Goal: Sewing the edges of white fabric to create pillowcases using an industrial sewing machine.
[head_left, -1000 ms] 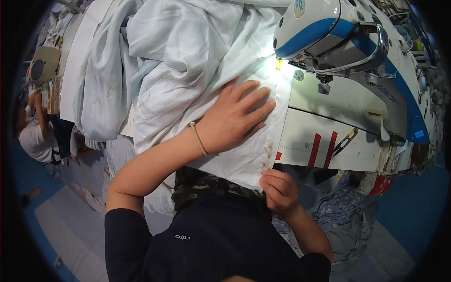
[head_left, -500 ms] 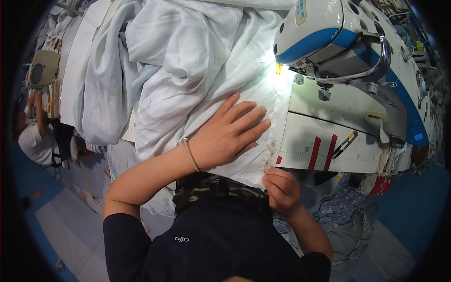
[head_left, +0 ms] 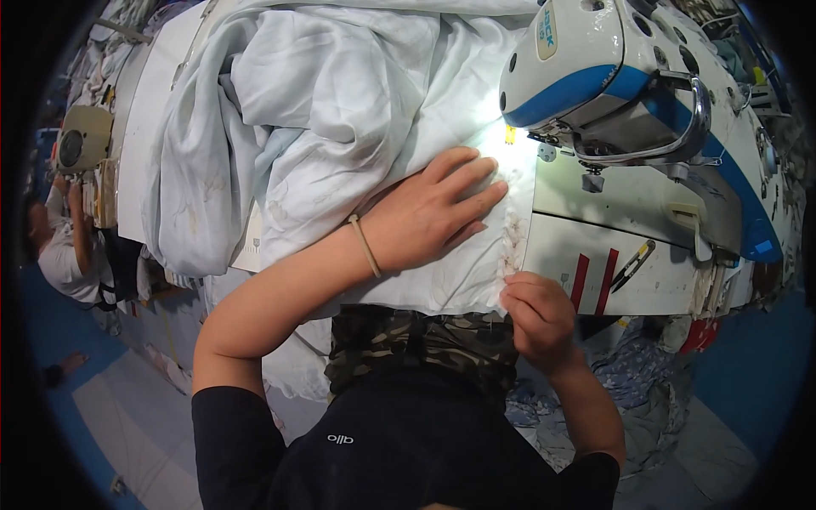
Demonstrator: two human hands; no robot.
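One co-worker in a white top [head_left: 72,268] is far to the left of the sewing machine [head_left: 565,76], just below a beige box-shaped unit [head_left: 83,140]. Nearer, and directly left of the machine, a large white cloth [head_left: 331,93] lies bunched in loose folds, its flatter part reaching the lit spot under the machine's head. The left hand [head_left: 438,212] lies palm down on that flatter part, in front and to the left of the machine, fingers a little spread, pressing without gripping. Along the cloth's right border a puckered, brownish-white strip [head_left: 512,242] runs from near the machine toward the person. At its near end, in front of the machine, the right hand [head_left: 544,316] pinches the border between thumb and curled fingers.

Work on this border looks partway: its far end is at the machine, and the stretch in front seems left to do. Glare hides whether any stitching is in. Right of that stretch, in front of the machine, lie red strips [head_left: 580,283] and thread snips [head_left: 633,265].
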